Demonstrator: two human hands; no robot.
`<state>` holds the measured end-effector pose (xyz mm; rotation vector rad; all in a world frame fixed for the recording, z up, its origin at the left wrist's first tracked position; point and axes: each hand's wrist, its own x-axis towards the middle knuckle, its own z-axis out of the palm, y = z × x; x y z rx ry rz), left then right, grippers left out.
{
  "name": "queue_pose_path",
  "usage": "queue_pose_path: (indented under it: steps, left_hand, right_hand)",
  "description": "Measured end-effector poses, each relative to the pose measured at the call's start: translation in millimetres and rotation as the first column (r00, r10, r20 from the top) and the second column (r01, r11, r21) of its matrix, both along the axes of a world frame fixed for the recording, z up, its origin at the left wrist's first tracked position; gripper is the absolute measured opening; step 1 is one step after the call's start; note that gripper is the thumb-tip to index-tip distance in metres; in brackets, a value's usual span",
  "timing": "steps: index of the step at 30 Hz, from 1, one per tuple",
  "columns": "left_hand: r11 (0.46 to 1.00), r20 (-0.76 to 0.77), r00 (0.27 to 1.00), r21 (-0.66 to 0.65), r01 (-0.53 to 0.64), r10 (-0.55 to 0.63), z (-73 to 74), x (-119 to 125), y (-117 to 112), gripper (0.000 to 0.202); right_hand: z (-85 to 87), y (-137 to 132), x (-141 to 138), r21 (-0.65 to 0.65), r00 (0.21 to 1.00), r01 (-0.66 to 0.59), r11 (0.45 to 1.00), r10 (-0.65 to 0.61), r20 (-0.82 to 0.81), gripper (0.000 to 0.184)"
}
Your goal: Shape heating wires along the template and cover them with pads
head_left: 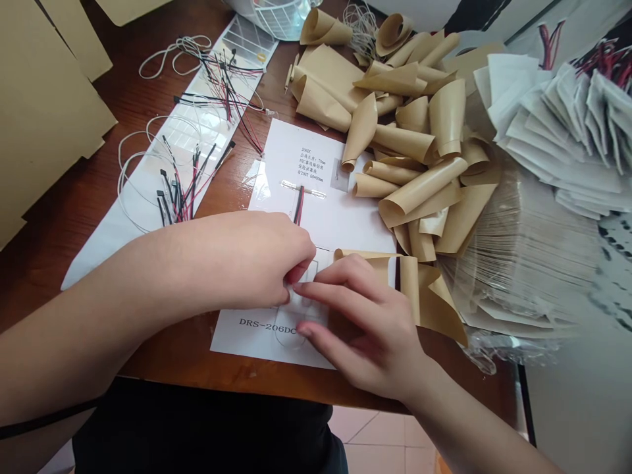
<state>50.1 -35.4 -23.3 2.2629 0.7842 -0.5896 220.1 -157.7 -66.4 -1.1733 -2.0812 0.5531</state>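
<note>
My left hand (276, 253) is closed in a pinch over the middle of a printed white sheet (355, 217); what lies between its fingertips is hidden. My right hand (370, 316) comes from the right with thumb and index finger apart, the index tip close to the left fingertips. Under both hands a thin white wire (291, 342) is laid in a winding path on the lower part of the sheet, marked "DRS-206DC". Black and red leads (299, 205) run from under my left hand up to a clear tape strip (309, 189) on the sheet.
Curled brown paper pieces (395, 138) are heaped behind and right of the sheet. Wires with black connectors (182, 187) lie on a white strip (118, 217) at left. Stacked white pads (557, 131) and a plastic-wrapped stack (533, 250) stand at right. Brown cardboard (44, 112) occupies the left edge.
</note>
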Motion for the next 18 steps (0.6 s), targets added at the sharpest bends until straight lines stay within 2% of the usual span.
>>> queue_pose_path:
  steps: [3,5,11,18]
  left_hand:
    - [1.0,0.002,1.0,-0.01,-0.008,0.008,-0.5,-0.1,-0.3,0.011]
    - [1.0,-0.006,1.0,-0.015,-0.012,0.011,-1.2,-0.4,-0.5,0.01]
    - [1.0,0.006,1.0,0.01,-0.008,0.008,-3.3,-0.9,0.1,0.01]
    - [0.999,-0.021,1.0,-0.048,0.007,-0.008,3.0,1.5,2.9,0.006]
  right_hand:
    - [-0.6,-1.0,-0.2,0.027,0.997,-0.08,0.996,0.08,0.018,0.037]
    - [-0.5,-2.6,-1.1,0.054,0.992,-0.114,0.992,0.112,0.051,0.04]
    - [0.6,-5.6,-4.4,0.049,0.99,-0.115,0.992,0.11,0.091,0.006]
    - [0.2,-1.8,-0.4,0.025,1.0,0.005,1.0,-0.005,0.005,0.011]
